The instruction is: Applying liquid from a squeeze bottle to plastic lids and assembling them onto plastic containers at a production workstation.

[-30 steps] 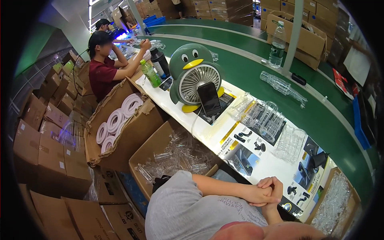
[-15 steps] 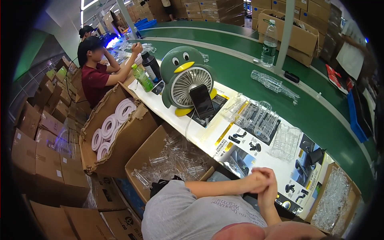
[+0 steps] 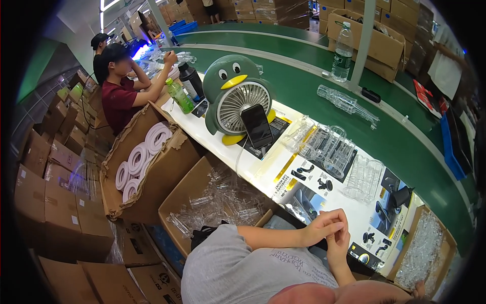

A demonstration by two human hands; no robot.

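Here, hands (image 3: pixel 326 228) touching, clear plastic parts (image 3: pixel 364 178) beyond

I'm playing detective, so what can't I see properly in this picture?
All in the head view:
- Whether anything is between the left hand and right hand: the hands themselves cover it.
- Part of the fan: the phone hides it.
- The bottom of the brown box: clear plastic pieces cover it.
- The far standing person's head: cut off by the top edge.
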